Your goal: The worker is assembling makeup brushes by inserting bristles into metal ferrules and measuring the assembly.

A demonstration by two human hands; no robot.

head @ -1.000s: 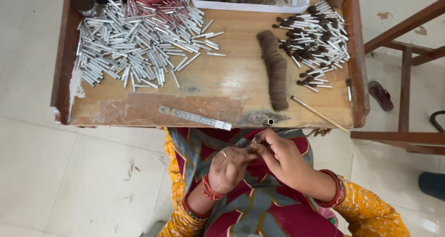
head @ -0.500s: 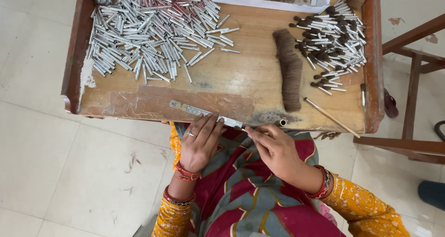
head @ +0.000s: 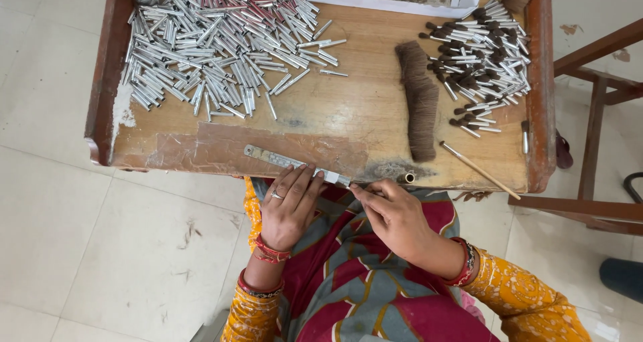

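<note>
Metal ruler under left hand fingertips

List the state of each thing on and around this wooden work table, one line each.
Metal ruler: flat along the table's near edge, left hand on its right part.
Left hand: fingers spread, pressing the ruler.
Right hand: fingertips pinched at the ruler's right end; contents unclear.
Metal tubes: loose heap, left side.
Finished brushes: piled, right side.
Bristle strip: lying flat.
Thin stick: lying diagonally.
Work table: worn surface.
</note>
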